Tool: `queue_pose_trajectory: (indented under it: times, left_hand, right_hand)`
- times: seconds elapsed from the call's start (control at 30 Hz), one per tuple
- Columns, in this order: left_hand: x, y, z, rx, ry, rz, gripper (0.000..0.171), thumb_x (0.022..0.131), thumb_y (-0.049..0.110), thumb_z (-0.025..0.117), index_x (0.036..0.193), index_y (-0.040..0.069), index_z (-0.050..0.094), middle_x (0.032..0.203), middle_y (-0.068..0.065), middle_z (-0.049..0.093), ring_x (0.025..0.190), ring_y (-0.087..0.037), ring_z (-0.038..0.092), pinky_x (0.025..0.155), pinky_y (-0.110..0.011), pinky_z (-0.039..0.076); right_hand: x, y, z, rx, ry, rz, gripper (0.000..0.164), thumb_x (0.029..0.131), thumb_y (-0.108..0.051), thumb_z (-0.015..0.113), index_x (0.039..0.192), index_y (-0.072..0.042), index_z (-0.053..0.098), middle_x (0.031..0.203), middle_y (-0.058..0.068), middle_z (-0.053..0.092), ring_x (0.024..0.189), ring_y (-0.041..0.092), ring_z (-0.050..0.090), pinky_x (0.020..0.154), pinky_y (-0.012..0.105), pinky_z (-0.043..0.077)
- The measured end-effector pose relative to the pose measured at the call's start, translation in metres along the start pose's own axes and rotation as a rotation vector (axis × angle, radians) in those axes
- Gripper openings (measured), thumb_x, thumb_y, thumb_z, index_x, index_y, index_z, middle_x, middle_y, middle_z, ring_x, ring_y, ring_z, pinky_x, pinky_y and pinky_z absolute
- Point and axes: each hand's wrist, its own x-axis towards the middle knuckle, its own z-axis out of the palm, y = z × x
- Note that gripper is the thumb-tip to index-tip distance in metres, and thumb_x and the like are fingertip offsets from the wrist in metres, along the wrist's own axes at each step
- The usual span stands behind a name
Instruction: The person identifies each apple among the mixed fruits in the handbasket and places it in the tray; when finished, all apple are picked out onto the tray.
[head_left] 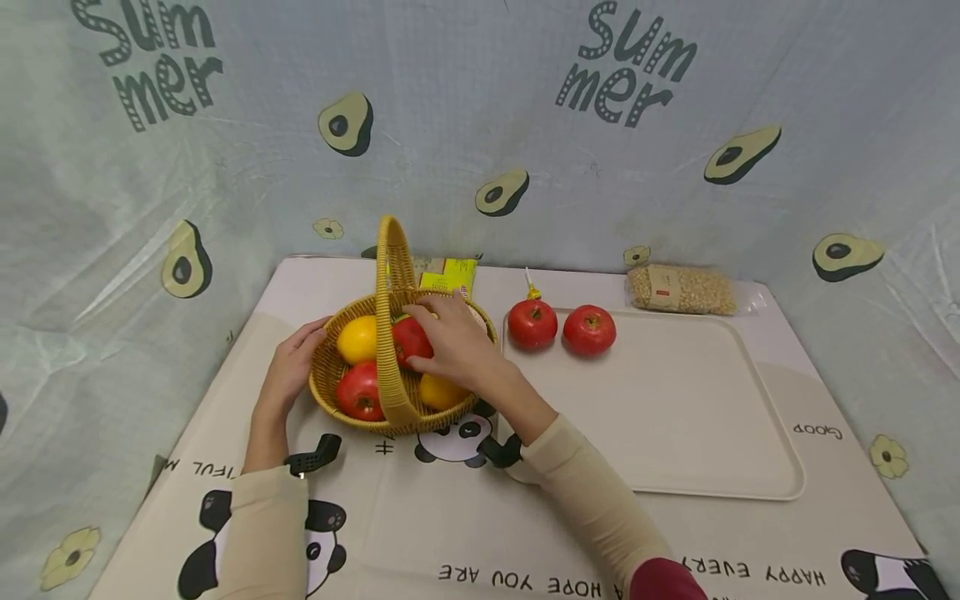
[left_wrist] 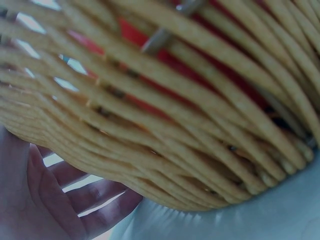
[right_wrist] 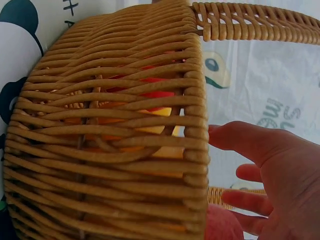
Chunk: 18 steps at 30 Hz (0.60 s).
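Observation:
A yellow wicker basket (head_left: 348,417) with a tall handle holds several fruits. Among them are a lemon-yellow fruit (head_left: 357,340), a red pomegranate-like fruit (head_left: 360,392) and an orange-yellow fruit (head_left: 441,392). My left hand (head_left: 292,367) rests against the basket's left side, its fingers (left_wrist: 107,207) fairly straight along the outer weave. Over the basket, right of the handle, my right hand (head_left: 457,342) has thumb and fingers spread around another red fruit (head_left: 408,340). In the right wrist view, the right thumb (right_wrist: 235,135) is at the rim, and a pinkish-red fruit (right_wrist: 222,223) shows below the fingers.
Right of the basket lies a cream tray (head_left: 675,408) with two red fruits (head_left: 589,331) at its far left corner. A bag of pale kernels (head_left: 682,290) lies behind the tray. Behind the basket is a yellow-green packet (head_left: 456,275). A patterned curtain (head_left: 450,100) hangs at the back.

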Motion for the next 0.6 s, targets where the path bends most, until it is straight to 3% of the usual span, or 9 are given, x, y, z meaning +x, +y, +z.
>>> queue_pose_trajectory:
  times: [0.23,0.47,0.6]
  left_hand:
    - [-0.001,0.0,0.0,0.0,-0.002,0.004,0.056,0.107,0.042,0.033,0.152,0.009,0.043,0.159,-0.015,0.039,0.151,-0.036,0.03,0.124,-0.056,0.024]
    - [-0.001,0.0,-0.001,0.002,0.001,0.011,0.056,0.107,0.042,0.034,0.151,0.008,0.044,0.159,-0.016,0.04,0.151,-0.037,0.031,0.124,-0.057,0.023]
    - [-0.002,-0.001,-0.001,0.004,0.0,0.015,0.057,0.107,0.042,0.034,0.151,0.007,0.044,0.158,-0.017,0.04,0.15,-0.037,0.031,0.124,-0.057,0.022]
  right_hand:
    - [0.009,-0.011,0.004,-0.075,-0.051,-0.055,0.07,0.087,-0.041,0.076,0.146,-0.016,0.047,0.147,0.006,0.047,0.143,0.024,0.04,0.13,0.042,0.012]
    - [0.017,-0.022,0.013,-0.351,-0.101,-0.09,0.067,0.087,-0.052,0.071,0.142,-0.016,0.055,0.146,0.007,0.05,0.136,0.025,0.049,0.128,0.048,0.016]
    - [0.019,-0.027,0.018,-0.448,-0.114,-0.077,0.064,0.085,-0.053,0.073,0.137,-0.018,0.06,0.142,0.006,0.054,0.131,0.025,0.053,0.128,0.051,0.018]
